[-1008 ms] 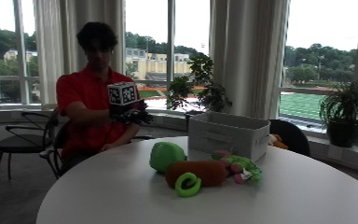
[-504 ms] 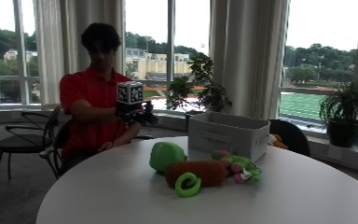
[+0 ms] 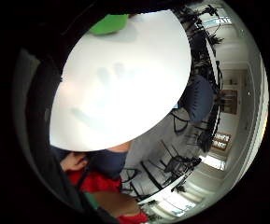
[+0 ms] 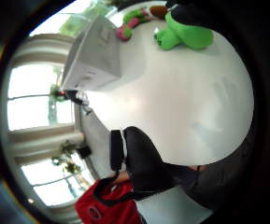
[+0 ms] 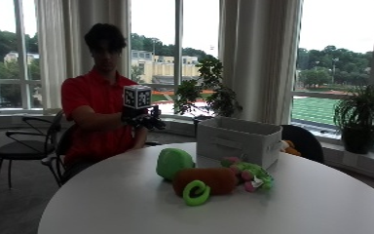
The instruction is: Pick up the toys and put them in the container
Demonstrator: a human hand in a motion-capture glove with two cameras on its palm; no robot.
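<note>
Toys (image 5: 214,176), a green, brown and pink plush cluster, all lie on the round table (image 5: 109,204) just beside the grey container (image 5: 239,141), none seen placed inside; gloved right hand (image 5: 145,118) hovers above the table's edge holding nothing, finger posture indiscernible.

A red short-sleeved polo shirt (image 5: 91,105) is worn by the person, its collar seen open at the neck. Dark hair is seen above the face. The right hand (image 5: 143,118) is covered by a black glove, and dark straps are seen bunched around its fingers. In the thumb-side palm view, a bulky black gloved thumb (image 4: 143,161) is shown, with a white plastic piece (image 4: 122,148) edged in black set against it and a thin black strap looped beneath. In the same view the red shirt is seen again, with a small dark emblem (image 4: 95,213) marked on it. Dark trousers (image 3: 107,162) are glimpsed in the little-finger-side view.
</note>
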